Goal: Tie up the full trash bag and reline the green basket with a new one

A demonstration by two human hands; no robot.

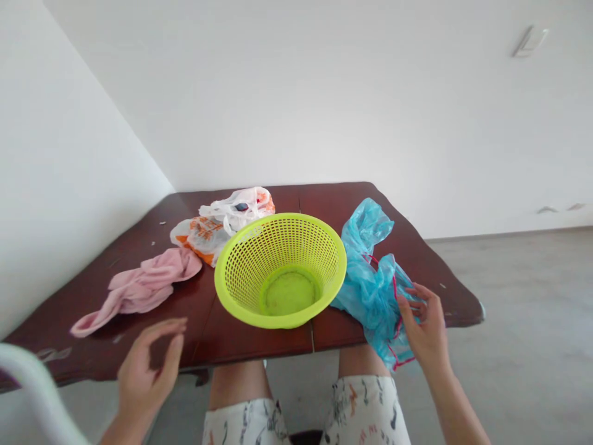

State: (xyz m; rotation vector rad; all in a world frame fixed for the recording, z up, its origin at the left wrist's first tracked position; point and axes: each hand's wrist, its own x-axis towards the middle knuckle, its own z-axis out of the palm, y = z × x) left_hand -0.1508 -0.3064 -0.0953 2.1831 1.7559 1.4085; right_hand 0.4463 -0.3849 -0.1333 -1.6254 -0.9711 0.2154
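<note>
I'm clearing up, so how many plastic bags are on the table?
3: a blue bag by the right hand, a white bag behind the basket, an orange-printed bag beside it. Another could be hidden.

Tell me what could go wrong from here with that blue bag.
The blue plastic bag droops over the near edge of the dark wooden table, so it could slide to the floor if the right hand moves away. The bag also seems to lie against the lime-green plastic basket, so a hard tug might shift the basket.
</note>
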